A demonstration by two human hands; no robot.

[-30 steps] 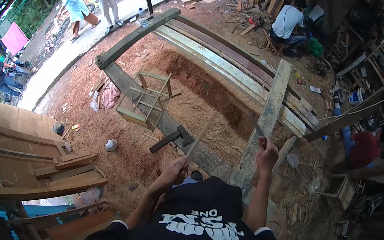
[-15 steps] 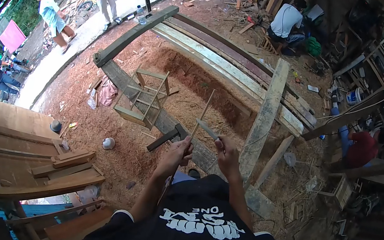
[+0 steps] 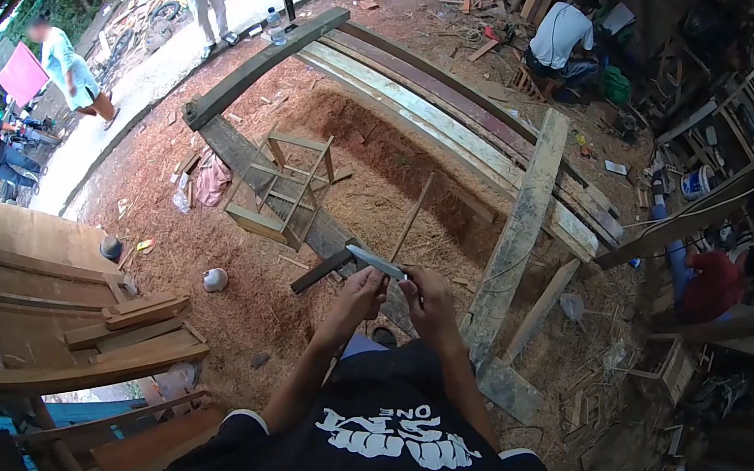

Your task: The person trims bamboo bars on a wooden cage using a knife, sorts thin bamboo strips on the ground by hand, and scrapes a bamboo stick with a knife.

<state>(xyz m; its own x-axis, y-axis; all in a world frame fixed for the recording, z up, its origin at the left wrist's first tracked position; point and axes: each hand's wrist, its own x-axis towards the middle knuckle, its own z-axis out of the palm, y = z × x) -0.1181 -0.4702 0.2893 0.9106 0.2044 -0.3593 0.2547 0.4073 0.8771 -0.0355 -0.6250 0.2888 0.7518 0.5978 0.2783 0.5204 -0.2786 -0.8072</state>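
Observation:
My left hand [image 3: 363,295] is closed around the lower end of a thin wooden stick [image 3: 414,214], which slants up and away from me. In my right hand [image 3: 426,302] is a knife [image 3: 376,261], its blade pointing left across the stick just above my left fingers. Both hands are close together in front of my chest. Beyond them a dark-headed hammer [image 3: 324,270] lies on the weathered plank [image 3: 241,153]. A small wooden frame [image 3: 259,223] with slats stands on that same plank.
Long boards [image 3: 418,108] rest across a heavy timber frame, with a wide plank [image 3: 520,230] at right. Curved wooden panels [image 3: 41,279] stand at lower left. Wood shavings cover the ground. A person in white [image 3: 562,37] crouches at the back; others are by the path [image 3: 147,87].
My right hand has drawn the knife down and left along the stick, close to my left hand. The stick's tip has shifted slightly right. A person on the path has walked nearer, toward the lower left.

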